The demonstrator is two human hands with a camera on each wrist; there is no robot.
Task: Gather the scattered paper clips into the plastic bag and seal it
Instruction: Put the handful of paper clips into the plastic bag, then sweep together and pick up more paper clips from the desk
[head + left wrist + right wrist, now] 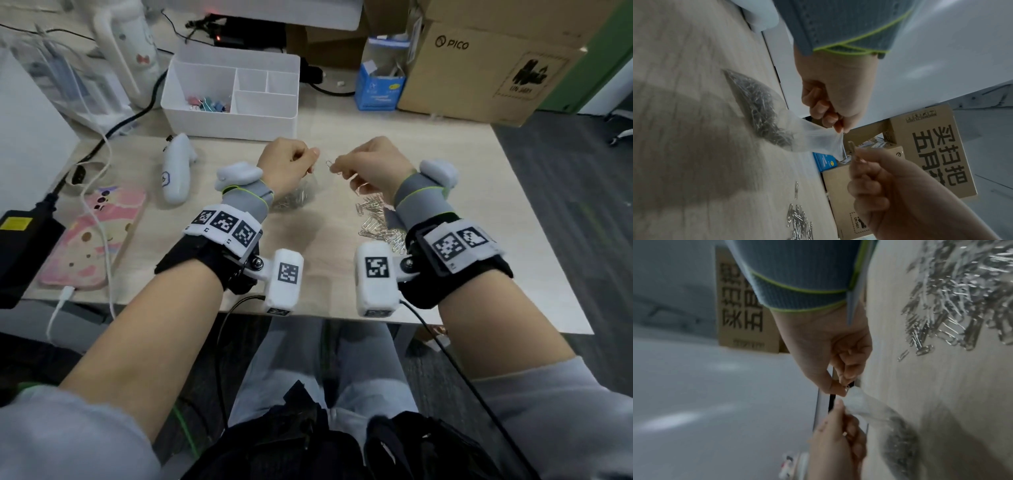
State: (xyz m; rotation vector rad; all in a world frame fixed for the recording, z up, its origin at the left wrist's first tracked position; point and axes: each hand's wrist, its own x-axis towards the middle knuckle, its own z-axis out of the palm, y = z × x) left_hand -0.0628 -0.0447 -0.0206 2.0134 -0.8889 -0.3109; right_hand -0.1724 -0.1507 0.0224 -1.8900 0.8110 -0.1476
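Plastic bag mouth pinched by left hand | right hand pinches paper clip beside mouth | widen opening, drop clip straight in.

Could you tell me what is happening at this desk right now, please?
A person is filling a clear plastic bag with silver paper clips. The left hand pinches the bag's mouth and lifts it, while the clips already inside weigh its bottom down on the light wooden table. The right hand pinches one clip beside the opening. A loose pile of clips still lies on the table, and the bag is unsealed.
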